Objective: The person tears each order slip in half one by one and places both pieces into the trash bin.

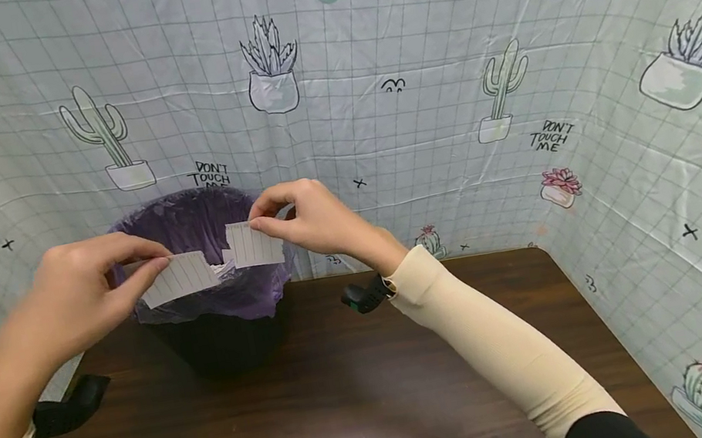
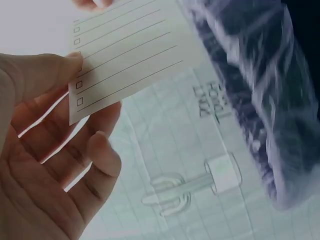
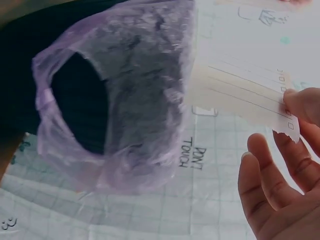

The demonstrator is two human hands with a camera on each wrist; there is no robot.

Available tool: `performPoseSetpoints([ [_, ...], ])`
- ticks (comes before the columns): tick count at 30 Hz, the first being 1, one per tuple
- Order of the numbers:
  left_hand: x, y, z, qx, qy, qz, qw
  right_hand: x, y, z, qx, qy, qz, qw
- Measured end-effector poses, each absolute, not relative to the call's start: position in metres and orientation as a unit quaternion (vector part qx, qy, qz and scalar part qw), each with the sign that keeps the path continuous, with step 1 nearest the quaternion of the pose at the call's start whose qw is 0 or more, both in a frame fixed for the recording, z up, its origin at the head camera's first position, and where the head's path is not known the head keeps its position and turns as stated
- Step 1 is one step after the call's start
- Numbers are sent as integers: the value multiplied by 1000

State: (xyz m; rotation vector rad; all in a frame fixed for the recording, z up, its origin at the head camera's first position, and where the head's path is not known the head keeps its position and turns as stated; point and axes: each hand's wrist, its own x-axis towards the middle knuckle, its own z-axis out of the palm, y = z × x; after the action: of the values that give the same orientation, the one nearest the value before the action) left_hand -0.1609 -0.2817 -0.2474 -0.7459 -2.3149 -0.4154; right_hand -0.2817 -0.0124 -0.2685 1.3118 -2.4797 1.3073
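Between left thumb and fingers, the left hand [image 1: 79, 298] pinches a lined piece of paper [image 1: 181, 276], which has small checkboxes along one side in the left wrist view. A second lined paper piece [image 1: 253, 245], its edge ragged and torn in the right wrist view, is pinched by the right hand [image 1: 319, 221]. Both pieces are held over the opening of a black trash bin [image 1: 225, 343], a small gap apart in the head view. A purple plastic bag [image 1: 245, 300] lines the bin and folds over its rim. Some white scraps [image 1: 224, 269] show between the two pieces.
The bin stands at the back left of a dark brown wooden table [image 1: 380, 386]. A pale gridded cloth [image 1: 347, 39] printed with cacti hangs behind and along the sides. Each wrist wears a black camera strap [image 1: 370, 294].
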Motion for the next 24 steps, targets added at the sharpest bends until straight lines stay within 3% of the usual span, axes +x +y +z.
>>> performPoseSetpoints([
  [7, -166, -305, -237, -234, -894, -147, 353, -286, -36, -254, 420, -797, 432, 28],
  [16, -180, -311, -259, -175, -906, -163, 349, -293, -58, -268, 403, -793, 453, 64],
  [24, -183, -312, -266, -151, -927, -162, 303, -300, -57, -283, 381, -802, 456, 62],
])
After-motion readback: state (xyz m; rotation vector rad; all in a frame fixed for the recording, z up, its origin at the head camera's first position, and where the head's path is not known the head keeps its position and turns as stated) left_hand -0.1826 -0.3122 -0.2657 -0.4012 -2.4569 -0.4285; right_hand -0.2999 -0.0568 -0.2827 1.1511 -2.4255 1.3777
